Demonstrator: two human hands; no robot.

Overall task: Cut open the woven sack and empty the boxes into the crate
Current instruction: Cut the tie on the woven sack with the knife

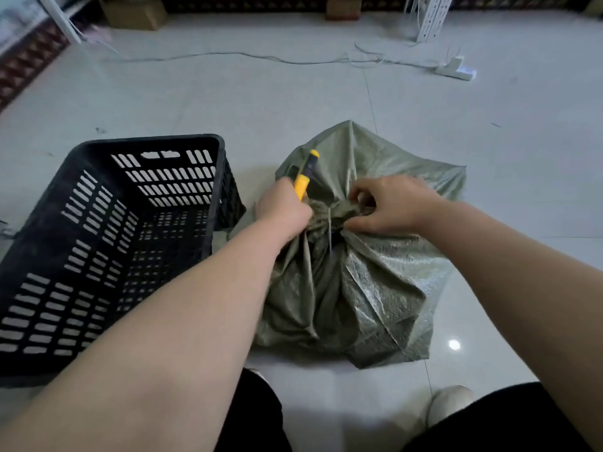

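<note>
A green woven sack (375, 288) sits on the floor in front of me, its neck bunched and tied shut at the top. My left hand (282, 208) grips a yellow and black utility knife (306, 177) at the left side of the tied neck. On the right side, my right hand (391, 203) pinches the gathered neck. A pale tie shows between the two hands. The black slotted plastic crate (107, 256) stands just left of the sack, touching it. No boxes are visible; the sack hides its contents.
Pale tiled floor (293, 102) all around. A white power strip (456, 68) with cables lies at the far right. A cardboard box (133, 13) and a white slotted post (434, 17) stand along the back wall. My knees and a white shoe (448, 402) are below.
</note>
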